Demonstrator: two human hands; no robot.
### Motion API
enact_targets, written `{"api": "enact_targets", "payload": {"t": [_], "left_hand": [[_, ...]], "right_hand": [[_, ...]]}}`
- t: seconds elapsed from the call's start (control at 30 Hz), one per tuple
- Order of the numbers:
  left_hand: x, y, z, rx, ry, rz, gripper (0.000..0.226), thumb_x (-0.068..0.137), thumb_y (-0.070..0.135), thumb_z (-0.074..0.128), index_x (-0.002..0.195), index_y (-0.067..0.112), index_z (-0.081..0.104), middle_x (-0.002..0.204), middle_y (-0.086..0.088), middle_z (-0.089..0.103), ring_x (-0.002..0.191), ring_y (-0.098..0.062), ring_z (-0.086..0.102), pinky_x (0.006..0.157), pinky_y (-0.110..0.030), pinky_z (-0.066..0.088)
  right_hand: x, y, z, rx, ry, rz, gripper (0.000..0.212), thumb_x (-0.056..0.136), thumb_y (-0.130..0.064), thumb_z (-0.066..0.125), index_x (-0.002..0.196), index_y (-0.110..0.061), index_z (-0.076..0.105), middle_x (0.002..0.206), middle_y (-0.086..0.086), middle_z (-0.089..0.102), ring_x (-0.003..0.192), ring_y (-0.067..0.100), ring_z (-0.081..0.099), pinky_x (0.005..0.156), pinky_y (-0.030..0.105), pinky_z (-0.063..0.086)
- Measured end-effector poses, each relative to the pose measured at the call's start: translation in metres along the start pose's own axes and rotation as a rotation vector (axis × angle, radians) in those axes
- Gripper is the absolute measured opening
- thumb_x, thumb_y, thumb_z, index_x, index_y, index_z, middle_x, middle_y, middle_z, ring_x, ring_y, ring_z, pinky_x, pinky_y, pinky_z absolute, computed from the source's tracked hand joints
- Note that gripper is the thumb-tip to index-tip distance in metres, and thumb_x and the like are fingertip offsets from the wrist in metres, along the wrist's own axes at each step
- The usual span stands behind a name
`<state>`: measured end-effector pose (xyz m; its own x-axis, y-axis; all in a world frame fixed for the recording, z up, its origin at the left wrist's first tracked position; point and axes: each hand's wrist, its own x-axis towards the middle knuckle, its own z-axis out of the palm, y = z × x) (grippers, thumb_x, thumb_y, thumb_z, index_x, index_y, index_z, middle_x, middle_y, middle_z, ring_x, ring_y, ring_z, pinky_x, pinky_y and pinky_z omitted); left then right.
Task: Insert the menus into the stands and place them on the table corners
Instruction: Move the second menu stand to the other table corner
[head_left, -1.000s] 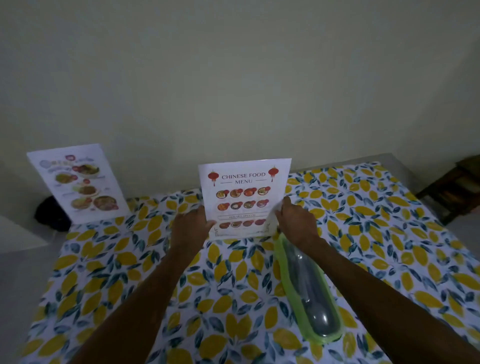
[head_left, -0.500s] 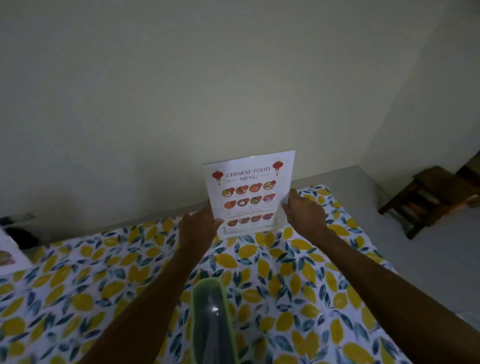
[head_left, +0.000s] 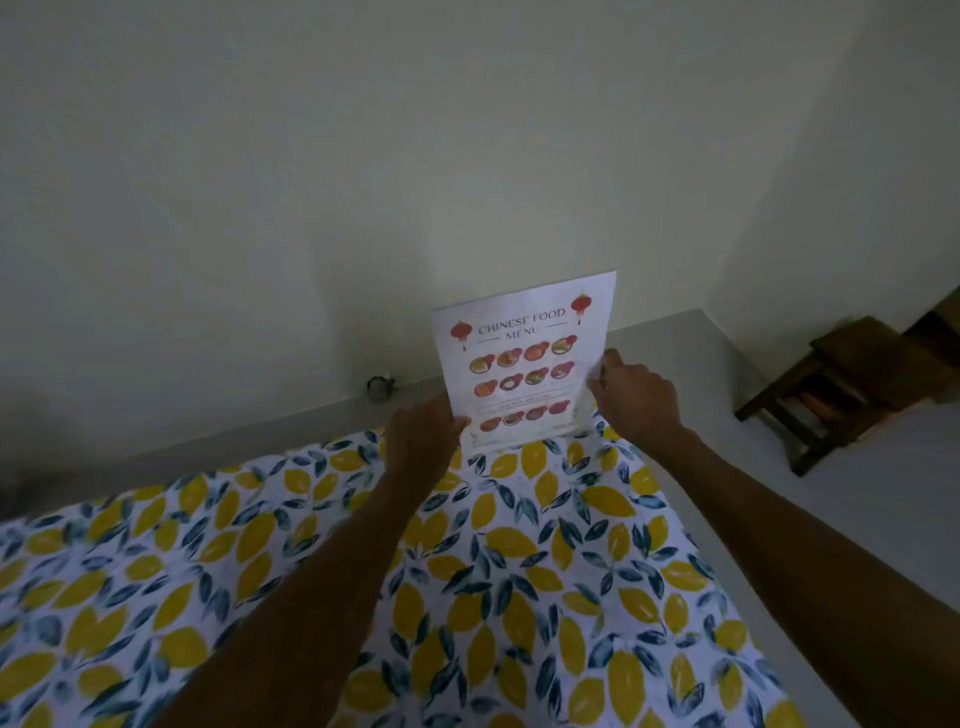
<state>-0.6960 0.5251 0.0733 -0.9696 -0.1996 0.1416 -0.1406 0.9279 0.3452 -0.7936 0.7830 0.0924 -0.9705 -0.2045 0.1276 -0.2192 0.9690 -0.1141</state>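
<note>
Fingers of the left hand (head_left: 423, 441) and right hand (head_left: 636, 397) pinch one white "Chinese Food Menu" sheet in its clear stand (head_left: 524, 364) by its lower side edges (two hands, one menu). It stands upright, long axis vertical, print facing the camera, at the far right corner of the lemon-patterned tablecloth (head_left: 519, 571).

The scene is dimly and evenly lit; no light source can be made out. Soft shadow is cast across the wall (head_left: 363, 182), darkest at far left. Straight lines are bent toward the edges by the wide lens. The near tablecloth (head_left: 519, 597) is smeared by blur.
</note>
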Motion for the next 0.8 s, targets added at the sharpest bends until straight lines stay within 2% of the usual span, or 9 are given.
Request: {"api": "enact_targets", "payload": {"t": [0.1,0.23,0.4,0.5,0.6,0.8], "left_hand": [[0.027,0.004,0.03,0.018,-0.015,0.013,0.026,0.089,0.044,0.059,0.093,0.018,0.06,0.08,-0.004,0.072,0.063,-0.023,0.066,0.061,-0.038,0.057],[0.049,0.01,0.048,0.039,0.009,-0.001,0.023,0.09,0.039,0.061,0.09,0.016,0.062,0.077,-0.005,0.068,0.062,-0.026,0.064,0.062,-0.038,0.056],[0.064,0.008,0.071,0.049,-0.029,-0.001,0.021,0.092,0.04,0.056,0.088,0.02,0.059,0.071,-0.001,0.066,0.056,-0.021,0.061,0.059,-0.037,0.056],[0.071,0.009,0.077,0.003,-0.026,-0.033,0.021,0.093,0.038,0.054,0.093,0.018,0.059,0.078,-0.003,0.068,0.064,-0.024,0.064,0.065,-0.037,0.055],[0.074,0.006,0.082,0.016,-0.035,-0.029,0.025,0.095,0.037,0.054,0.099,0.012,0.057,0.081,-0.006,0.069,0.063,-0.025,0.065,0.059,-0.033,0.052],[0.076,0.008,0.08,-0.055,-0.108,-0.082,0.043,0.093,0.045,0.053,0.12,0.012,0.043,0.093,-0.006,0.069,0.068,-0.024,0.066,0.061,-0.035,0.054]], "right_hand": [[0.03,0.017,0.021,0.024,-0.017,0.013,0.033,0.097,-0.039,0.046,0.111,-0.009,0.047,0.092,0.019,0.068,0.079,0.04,0.067,0.068,0.041,0.05],[0.058,0.031,0.046,0.048,-0.056,-0.015,0.029,0.097,-0.037,0.048,0.108,-0.01,0.046,0.089,0.015,0.067,0.073,0.036,0.065,0.064,0.038,0.048],[0.077,0.041,0.067,0.068,-0.081,-0.002,0.026,0.097,-0.037,0.048,0.105,-0.012,0.046,0.086,0.012,0.066,0.069,0.031,0.062,0.066,0.039,0.052],[0.083,0.045,0.076,0.101,-0.075,0.013,0.027,0.097,-0.039,0.046,0.105,-0.013,0.046,0.087,0.011,0.067,0.071,0.032,0.064,0.068,0.041,0.054],[0.086,0.043,0.079,0.153,-0.072,0.024,0.024,0.098,-0.038,0.046,0.105,-0.015,0.045,0.09,0.01,0.068,0.073,0.032,0.065,0.069,0.042,0.055],[0.084,0.043,0.082,0.238,-0.08,0.063,0.019,0.1,-0.033,0.042,0.106,-0.016,0.049,0.091,0.009,0.068,0.072,0.027,0.064,0.071,0.044,0.058]]}}
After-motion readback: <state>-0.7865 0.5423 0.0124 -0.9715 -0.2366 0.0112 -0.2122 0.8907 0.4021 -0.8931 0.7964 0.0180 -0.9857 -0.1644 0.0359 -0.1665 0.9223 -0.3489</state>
